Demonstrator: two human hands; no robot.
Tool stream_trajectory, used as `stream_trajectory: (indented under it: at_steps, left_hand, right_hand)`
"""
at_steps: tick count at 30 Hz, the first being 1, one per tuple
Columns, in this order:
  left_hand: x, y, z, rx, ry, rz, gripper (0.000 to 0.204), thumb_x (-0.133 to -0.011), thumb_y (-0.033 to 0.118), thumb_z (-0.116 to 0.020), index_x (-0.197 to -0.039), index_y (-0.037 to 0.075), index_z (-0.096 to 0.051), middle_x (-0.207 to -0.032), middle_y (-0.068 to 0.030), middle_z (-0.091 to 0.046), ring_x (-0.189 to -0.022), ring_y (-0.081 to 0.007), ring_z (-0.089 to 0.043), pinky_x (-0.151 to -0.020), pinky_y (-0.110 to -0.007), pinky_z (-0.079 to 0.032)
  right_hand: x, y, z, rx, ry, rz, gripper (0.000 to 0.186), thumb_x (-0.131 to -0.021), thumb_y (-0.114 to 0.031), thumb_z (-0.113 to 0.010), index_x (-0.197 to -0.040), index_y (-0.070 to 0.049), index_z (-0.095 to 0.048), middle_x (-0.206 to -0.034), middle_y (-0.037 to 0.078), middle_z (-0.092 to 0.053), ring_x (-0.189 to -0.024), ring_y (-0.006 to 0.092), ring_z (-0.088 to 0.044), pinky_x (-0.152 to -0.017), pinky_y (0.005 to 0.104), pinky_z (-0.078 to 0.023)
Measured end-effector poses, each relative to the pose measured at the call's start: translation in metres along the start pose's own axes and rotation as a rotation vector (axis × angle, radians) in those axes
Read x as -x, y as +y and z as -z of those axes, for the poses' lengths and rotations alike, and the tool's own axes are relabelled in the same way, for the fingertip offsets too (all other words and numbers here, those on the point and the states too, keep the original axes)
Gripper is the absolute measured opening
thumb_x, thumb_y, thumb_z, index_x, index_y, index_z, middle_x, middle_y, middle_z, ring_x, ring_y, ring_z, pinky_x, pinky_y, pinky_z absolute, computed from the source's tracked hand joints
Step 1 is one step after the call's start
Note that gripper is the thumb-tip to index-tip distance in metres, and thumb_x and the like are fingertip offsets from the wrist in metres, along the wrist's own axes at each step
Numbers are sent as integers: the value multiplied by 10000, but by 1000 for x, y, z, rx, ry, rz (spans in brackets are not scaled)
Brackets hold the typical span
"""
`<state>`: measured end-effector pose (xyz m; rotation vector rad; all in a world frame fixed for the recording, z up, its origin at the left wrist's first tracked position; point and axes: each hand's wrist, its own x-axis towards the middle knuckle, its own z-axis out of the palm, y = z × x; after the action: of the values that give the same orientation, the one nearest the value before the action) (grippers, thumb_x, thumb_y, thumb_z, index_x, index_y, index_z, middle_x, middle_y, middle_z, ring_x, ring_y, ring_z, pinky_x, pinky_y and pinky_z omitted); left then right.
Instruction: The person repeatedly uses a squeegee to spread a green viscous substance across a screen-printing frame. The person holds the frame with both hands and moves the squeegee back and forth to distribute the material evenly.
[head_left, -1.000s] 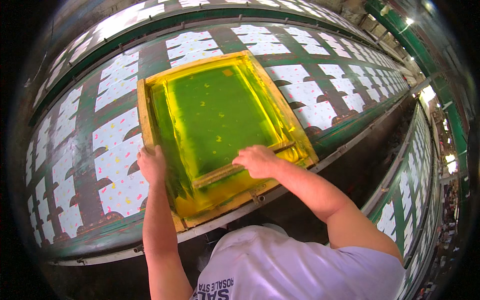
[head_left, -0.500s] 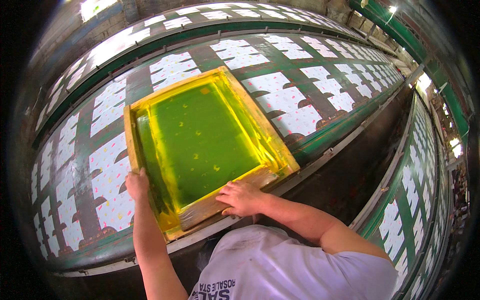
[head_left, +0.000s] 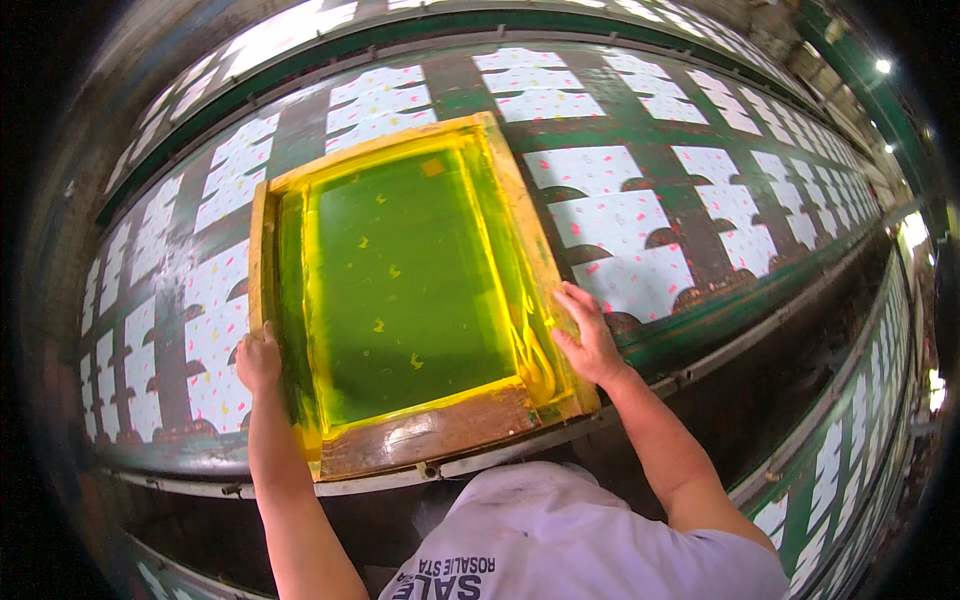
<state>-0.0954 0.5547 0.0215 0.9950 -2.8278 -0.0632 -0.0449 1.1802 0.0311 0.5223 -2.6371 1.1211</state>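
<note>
A wooden screen printing frame [head_left: 258,240] lies on the long printing table, its green mesh [head_left: 400,280] edged with wet yellow ink. My left hand [head_left: 259,360] grips the frame's left side, the fingers partly hidden by the wood. On the opposite side, my right hand [head_left: 592,335] holds the right rail, with thumb and fingers bent over it. A brown wooden squeegee [head_left: 430,437] rests inside the frame along the near end, touched by neither hand. Thick yellow ink [head_left: 538,365] is pooled beside its right end.
White cut fabric pieces [head_left: 615,215] with small pink and yellow prints lie in rows on the table [head_left: 505,140]. A metal rail [head_left: 690,375] runs along its near edge. Beyond a dark aisle [head_left: 760,390], another table [head_left: 850,470] with pieces stands at the right.
My right hand has let go of the squeegee and moved right onto the frame's right rail. My left hand stays on the left side. The view has turned slightly.
</note>
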Motion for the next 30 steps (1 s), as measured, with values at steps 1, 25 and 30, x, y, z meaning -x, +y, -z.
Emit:
stream_trajectory:
  at_steps: [1, 25, 30]
  left_hand:
    - [-3, -2, 0, -27, 3, -5, 732, -1083, 655, -586, -1140, -51, -770, -1187, -289, -781, -1138, -485, -743, -992, -587, -581]
    - [-41, -49, -30, 444, -111, -68, 416, -860, 310, -921, -951, -23, -688, -846, -131, -670, -812, -303, -651, -780, -454, -530]
    - [-54, -36, -24, 620, -160, -103, 397, -858, 251, -935, -833, 22, -611, -759, -28, -595, -705, -183, -518, -670, -417, -453]
  right_hand:
    - [-5, 13, -6, -56, 17, 2, 670, -1037, -246, -734, -1620, -12, -502, -1638, 258, -503, -1536, 451, -473, -1299, 523, -364]
    - [-37, 22, -3, -1076, 282, -468, 756, -1077, -418, -674, -1642, 49, -487, -1680, 209, -536, -1575, 331, -484, -1317, 488, -350]
    - [-60, 10, 49, -792, 180, -431, 805, -1031, -442, -716, -1662, 13, -508, -1691, 177, -541, -1599, 305, -449, -1312, 450, -331]
